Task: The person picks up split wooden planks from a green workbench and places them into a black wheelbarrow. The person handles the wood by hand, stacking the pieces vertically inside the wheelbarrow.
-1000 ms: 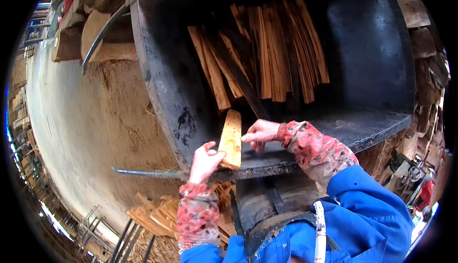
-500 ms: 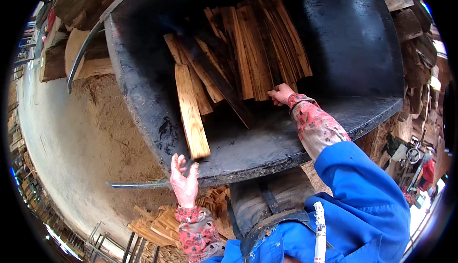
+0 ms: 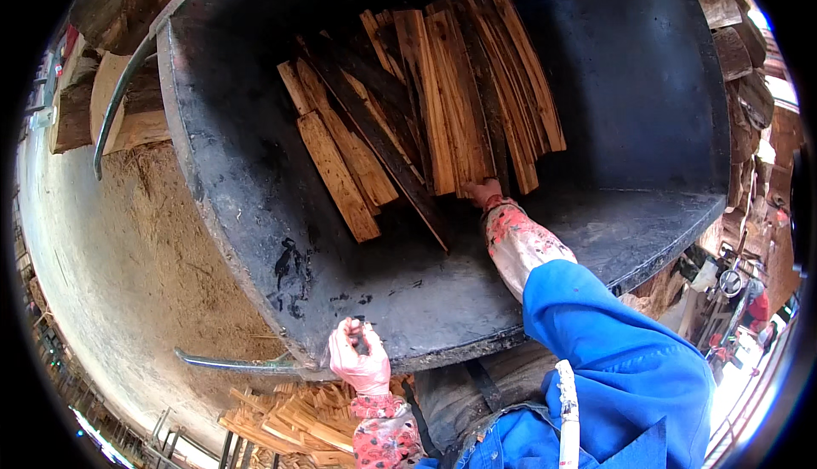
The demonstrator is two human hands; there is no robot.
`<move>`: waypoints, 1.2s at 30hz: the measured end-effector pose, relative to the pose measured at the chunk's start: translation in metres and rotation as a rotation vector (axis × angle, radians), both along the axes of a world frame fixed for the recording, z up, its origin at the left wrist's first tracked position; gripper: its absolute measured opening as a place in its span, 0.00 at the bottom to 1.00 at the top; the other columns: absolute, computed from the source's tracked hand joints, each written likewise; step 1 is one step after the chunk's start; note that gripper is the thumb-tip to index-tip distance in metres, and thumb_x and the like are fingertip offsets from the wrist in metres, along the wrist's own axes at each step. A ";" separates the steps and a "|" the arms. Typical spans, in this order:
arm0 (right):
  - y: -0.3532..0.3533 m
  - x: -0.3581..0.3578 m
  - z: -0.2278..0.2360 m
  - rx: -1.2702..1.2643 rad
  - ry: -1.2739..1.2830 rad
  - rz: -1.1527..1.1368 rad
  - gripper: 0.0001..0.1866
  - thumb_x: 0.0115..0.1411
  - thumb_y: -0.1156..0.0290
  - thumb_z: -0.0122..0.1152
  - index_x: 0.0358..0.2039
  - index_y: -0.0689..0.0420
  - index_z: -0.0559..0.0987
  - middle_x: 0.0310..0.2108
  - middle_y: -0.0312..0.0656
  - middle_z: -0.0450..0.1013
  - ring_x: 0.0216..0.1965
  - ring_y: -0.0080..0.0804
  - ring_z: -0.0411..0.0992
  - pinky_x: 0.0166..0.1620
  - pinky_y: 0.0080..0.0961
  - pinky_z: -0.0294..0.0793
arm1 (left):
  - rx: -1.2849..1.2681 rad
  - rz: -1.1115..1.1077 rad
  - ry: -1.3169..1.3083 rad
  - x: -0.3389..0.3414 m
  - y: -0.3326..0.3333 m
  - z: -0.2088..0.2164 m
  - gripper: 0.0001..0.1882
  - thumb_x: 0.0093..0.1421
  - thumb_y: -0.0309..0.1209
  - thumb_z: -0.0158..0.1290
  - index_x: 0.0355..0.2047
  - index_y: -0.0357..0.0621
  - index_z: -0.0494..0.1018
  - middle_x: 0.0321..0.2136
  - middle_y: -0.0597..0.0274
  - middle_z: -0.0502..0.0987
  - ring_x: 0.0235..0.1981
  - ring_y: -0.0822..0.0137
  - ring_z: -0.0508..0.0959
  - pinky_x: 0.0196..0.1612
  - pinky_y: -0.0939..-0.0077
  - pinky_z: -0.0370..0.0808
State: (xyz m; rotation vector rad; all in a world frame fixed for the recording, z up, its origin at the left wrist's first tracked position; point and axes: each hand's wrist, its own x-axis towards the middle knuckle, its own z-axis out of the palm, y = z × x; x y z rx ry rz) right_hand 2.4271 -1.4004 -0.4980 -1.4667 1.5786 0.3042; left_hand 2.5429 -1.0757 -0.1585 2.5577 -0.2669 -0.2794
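Long split wooden slats [image 3: 430,99] lie side by side in a dark metal bin [image 3: 659,128]. At the left of this layer, a broad plank [image 3: 337,175] rests apart from the bin's front edge. My right hand [image 3: 482,191] reaches into the bin, its fingers closed at the near end of a middle slat [image 3: 464,111]; the fingertips are partly hidden. Over the bin's front left corner is my left hand [image 3: 361,358], fingers bent and thumb apart, with nothing visible in it.
Metal handles curve out from the bin's left side, one at the far corner [image 3: 119,99] and one at the near corner [image 3: 230,365]. Split wood pieces [image 3: 294,418] are heaped below the front. Logs [image 3: 128,103] stand at left. A cigarette [image 3: 568,418] juts up at the lower edge.
The pale plank that stood out toward my left hand now lies farther in, beside the other slats. My left hand has drawn down and right; my right hand has shifted slightly left.
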 end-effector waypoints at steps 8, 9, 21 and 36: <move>-0.006 0.050 0.109 -0.061 0.002 0.496 0.30 0.44 0.55 0.65 0.44 0.64 0.80 0.39 0.61 0.77 0.45 0.56 0.76 0.50 0.43 0.74 | 0.023 0.037 -0.004 -0.004 0.007 0.004 0.08 0.52 0.23 0.59 0.33 0.38 0.75 0.25 0.60 0.76 0.24 0.62 0.76 0.28 0.71 0.72; -0.005 0.052 0.118 -0.116 0.044 0.563 0.26 0.47 0.56 0.63 0.43 0.62 0.80 0.39 0.60 0.77 0.46 0.55 0.75 0.51 0.44 0.74 | 0.026 0.036 0.005 -0.002 0.008 0.005 0.08 0.52 0.23 0.59 0.33 0.38 0.75 0.25 0.61 0.76 0.24 0.62 0.76 0.28 0.71 0.71; 0.011 0.090 0.167 -0.236 0.027 0.674 0.32 0.51 0.68 0.65 0.53 0.65 0.63 0.51 0.65 0.64 0.45 0.64 0.73 0.48 0.50 0.75 | 0.029 0.076 -0.016 -0.010 -0.003 0.004 0.07 0.54 0.24 0.60 0.33 0.38 0.76 0.25 0.61 0.77 0.22 0.65 0.74 0.25 0.72 0.70; -0.054 0.056 0.092 -0.363 0.246 0.607 0.38 0.52 0.54 0.68 0.58 0.61 0.67 0.58 0.58 0.60 0.54 0.59 0.66 0.53 0.47 0.72 | 0.011 0.111 -0.021 -0.018 -0.005 -0.004 0.06 0.54 0.22 0.59 0.32 0.37 0.75 0.24 0.61 0.76 0.22 0.66 0.73 0.25 0.74 0.69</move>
